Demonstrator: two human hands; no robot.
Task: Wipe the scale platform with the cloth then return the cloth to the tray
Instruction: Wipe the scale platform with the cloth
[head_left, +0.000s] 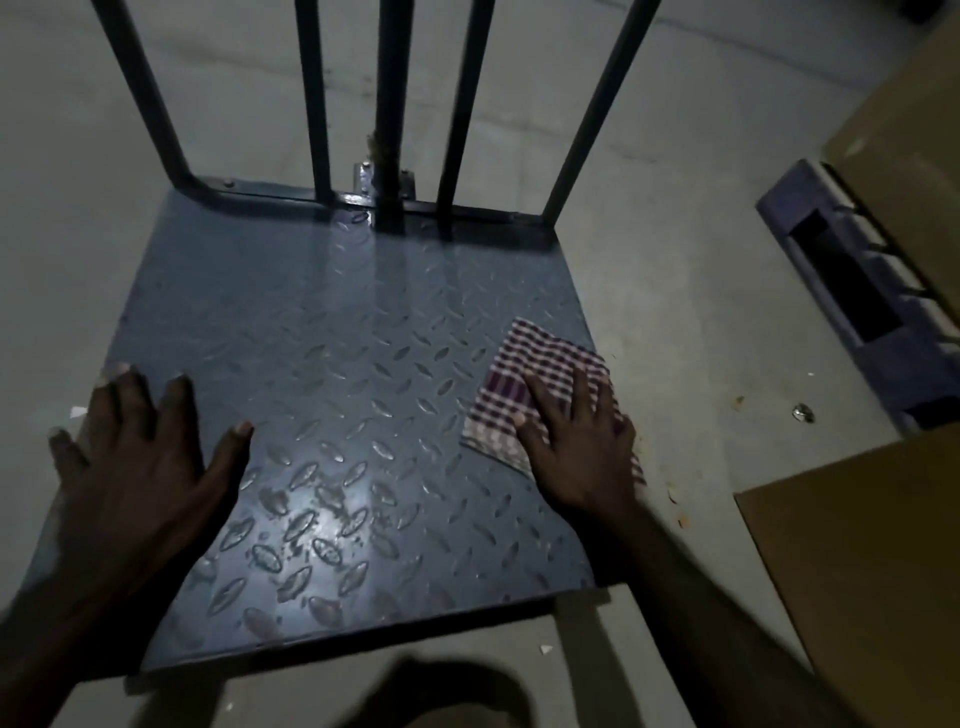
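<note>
The scale platform (343, 374) is a dark grey checker-plate square on the floor, filling the middle of the head view. A folded maroon-and-white checked cloth (530, 369) lies on its right edge. My right hand (579, 447) presses flat on the cloth's near part, fingers spread, partly covering it. My left hand (140, 457) hovers or rests over the platform's left edge, fingers apart and holding nothing. No tray can be made out for certain.
Dark metal bars (387, 104) of the scale's frame rise from the platform's far edge. A blue plastic pallet or crate (852, 291) lies at the right under brown cardboard boxes (862, 561). Small debris (802, 413) dots the concrete floor.
</note>
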